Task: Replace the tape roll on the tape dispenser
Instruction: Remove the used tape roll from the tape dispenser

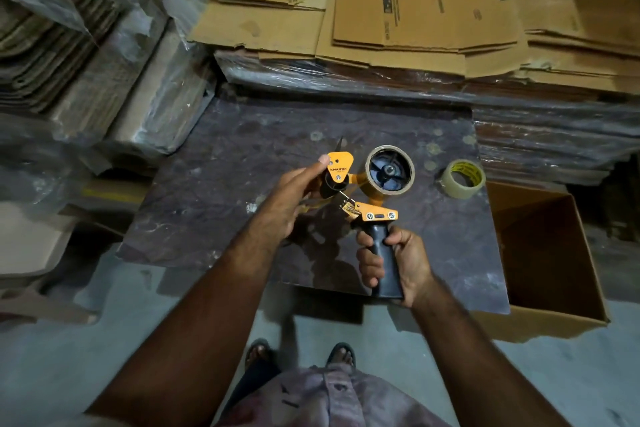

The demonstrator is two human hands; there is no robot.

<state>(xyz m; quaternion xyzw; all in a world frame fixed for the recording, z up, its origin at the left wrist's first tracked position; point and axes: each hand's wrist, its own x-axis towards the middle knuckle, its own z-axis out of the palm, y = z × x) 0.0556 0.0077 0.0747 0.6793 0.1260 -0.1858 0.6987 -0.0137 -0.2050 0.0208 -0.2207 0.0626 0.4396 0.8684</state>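
I hold an orange tape dispenser [375, 215] above a dark slab table [214, 204]. My right hand [398, 262] grips its black handle. My left hand [291, 199] holds the dispenser's front end, thumb against the orange plate by the black roller. A thin, nearly used-up roll on a brown core [390, 170] sits on the dispenser's wheel. A separate roll of clear tape [463, 178] with a yellow printed core lies flat on the table, to the right of the dispenser and apart from both hands.
An open cardboard box [550, 253] stands at the table's right side. Stacks of flattened cartons [398, 17] wrapped in plastic rise behind the table, and more wrapped bundles [114, 80] sit to the left. My sandalled feet show on the grey floor below.
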